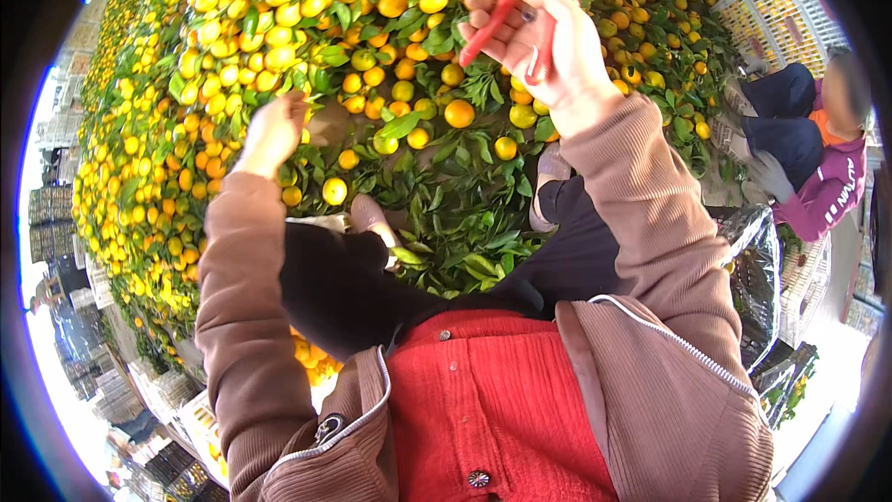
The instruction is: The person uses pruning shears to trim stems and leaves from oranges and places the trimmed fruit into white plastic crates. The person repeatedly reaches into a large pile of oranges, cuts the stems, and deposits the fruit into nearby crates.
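My right hand (550,42) holds red-handled pruning shears (496,22) over the fruit, at the upper right; the handles are spread and the metal blades point to the top edge. My left hand (275,129) is at the left, blurred, close to the pile of small orange citrus fruits (279,56) with green leaves. Whether it holds a fruit or stem cannot be told. Single fruits, one of them a mandarin-like citrus fruit (459,113), lie between my hands.
Cut leaves (446,202) cover the floor between my feet. A co-worker (815,132) in a purple top sits at the right, below a white plastic crate (780,10). A clear plastic bag (756,279) stands by my right arm. Stacked crates (52,213) are at the far left.
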A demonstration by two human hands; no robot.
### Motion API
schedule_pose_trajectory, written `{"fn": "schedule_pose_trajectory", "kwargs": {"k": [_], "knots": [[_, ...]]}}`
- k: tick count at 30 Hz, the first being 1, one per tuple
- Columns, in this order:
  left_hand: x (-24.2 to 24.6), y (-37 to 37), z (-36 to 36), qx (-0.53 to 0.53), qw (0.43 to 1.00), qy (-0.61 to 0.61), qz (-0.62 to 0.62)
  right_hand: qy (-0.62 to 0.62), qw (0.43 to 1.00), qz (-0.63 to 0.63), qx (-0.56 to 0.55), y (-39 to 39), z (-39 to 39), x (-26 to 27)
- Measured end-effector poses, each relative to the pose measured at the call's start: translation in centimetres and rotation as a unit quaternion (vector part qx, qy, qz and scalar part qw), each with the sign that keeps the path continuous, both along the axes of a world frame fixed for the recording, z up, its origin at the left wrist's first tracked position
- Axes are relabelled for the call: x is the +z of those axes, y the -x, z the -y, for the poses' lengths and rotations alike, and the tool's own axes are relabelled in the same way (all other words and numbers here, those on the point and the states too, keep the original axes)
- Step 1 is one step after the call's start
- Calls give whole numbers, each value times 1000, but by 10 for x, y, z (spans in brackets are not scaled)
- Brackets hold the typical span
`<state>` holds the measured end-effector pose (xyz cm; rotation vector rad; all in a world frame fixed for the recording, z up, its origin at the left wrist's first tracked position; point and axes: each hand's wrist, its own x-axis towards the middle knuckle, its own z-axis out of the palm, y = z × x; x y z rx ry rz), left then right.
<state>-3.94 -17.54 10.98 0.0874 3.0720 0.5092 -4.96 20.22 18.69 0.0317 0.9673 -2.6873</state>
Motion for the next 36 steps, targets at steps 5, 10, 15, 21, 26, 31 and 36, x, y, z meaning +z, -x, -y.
{"fn": "schedule_pose_trajectory", "kwargs": {"k": [5,10,15,21,26,31,36], "knots": [[-112,55,-148,-147,976,51,151,127,979,144,-72,11,-41,-24],[-228,54,-218,-195,961,67,184,166,968,189,-12,5,-63,-28],[-335,72,-221,-345,903,193,169,163,947,277,8,-13,-66,-18],[-333,56,-209,-214,912,260,234,145,932,317,102,-24,-61,-27],[-271,-8,-170,160,723,-526,418,95,934,317,133,-52,-55,-47],[-166,-44,-183,162,405,-838,328,98,907,305,273,-86,-38,-62],[-82,-39,-194,35,412,-865,285,53,890,298,340,-107,-23,-65]]}}
